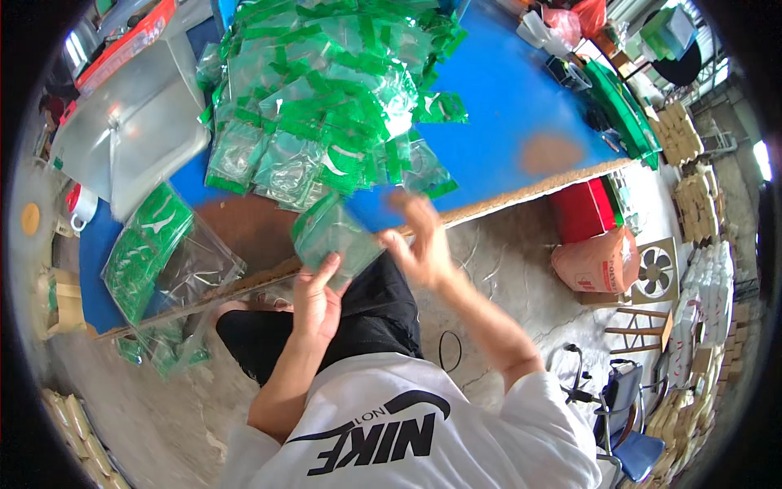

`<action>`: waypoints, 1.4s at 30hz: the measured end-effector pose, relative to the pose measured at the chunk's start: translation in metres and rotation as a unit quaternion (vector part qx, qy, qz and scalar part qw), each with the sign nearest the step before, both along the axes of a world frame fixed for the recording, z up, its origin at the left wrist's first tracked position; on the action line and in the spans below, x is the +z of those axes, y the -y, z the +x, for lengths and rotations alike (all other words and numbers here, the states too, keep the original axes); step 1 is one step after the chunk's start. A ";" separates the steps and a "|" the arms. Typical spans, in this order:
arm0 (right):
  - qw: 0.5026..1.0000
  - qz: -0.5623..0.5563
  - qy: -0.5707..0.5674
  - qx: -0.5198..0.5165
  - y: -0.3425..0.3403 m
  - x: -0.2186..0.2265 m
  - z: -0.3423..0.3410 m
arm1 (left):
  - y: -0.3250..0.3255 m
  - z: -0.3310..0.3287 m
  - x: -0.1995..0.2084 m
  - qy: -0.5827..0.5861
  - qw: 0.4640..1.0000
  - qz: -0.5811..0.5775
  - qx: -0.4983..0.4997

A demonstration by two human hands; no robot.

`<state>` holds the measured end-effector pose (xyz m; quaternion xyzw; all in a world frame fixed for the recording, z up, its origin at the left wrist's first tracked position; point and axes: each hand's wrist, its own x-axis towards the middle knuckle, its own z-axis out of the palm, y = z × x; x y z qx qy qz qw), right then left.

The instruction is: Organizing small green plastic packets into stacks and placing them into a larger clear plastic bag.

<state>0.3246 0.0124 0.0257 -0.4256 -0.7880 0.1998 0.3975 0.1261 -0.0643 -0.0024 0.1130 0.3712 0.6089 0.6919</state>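
My left hand (pixel 316 295) grips the lower edge of a small clear plastic packet with a green band (pixel 332 234), held just in front of the table edge. My right hand (pixel 420 241), blurred, touches the packet's right side with its fingers spread. Behind it a big heap of the same green-and-clear packets (pixel 326 98) covers the blue tabletop (pixel 505 90). A neat stack of packets sits inside a clear bag (pixel 159 248) at the left of the table.
A translucent plastic bin (pixel 130 122) stands at the table's far left. A red box (pixel 582 210), an orange sack (pixel 599 261) and a fan (pixel 656 273) sit on the floor to the right, with stacked cartons and a blue chair (pixel 627 407) beyond.
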 end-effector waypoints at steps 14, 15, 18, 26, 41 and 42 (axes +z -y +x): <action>0.860 -0.338 -0.377 -0.065 0.045 0.012 0.005 | -0.009 0.011 0.004 -0.616 0.682 0.375 0.126; 0.826 -0.365 -0.428 -0.051 0.043 0.009 -0.006 | -0.012 0.012 0.007 -0.611 0.667 0.410 0.117; 0.771 -0.439 -0.462 -0.026 0.038 0.010 -0.013 | 0.005 0.004 0.021 -0.583 0.806 0.099 0.023; 0.701 -0.535 -0.470 0.038 0.035 0.023 -0.041 | 0.016 -0.009 0.032 -0.586 0.724 0.363 0.009; 0.956 0.146 0.243 0.073 -0.023 -0.007 0.012 | 0.042 -0.062 0.009 -0.045 0.997 -0.067 -0.011; 0.955 0.142 0.249 0.076 -0.018 -0.013 0.020 | 0.043 -0.060 0.007 -0.052 0.996 -0.071 -0.031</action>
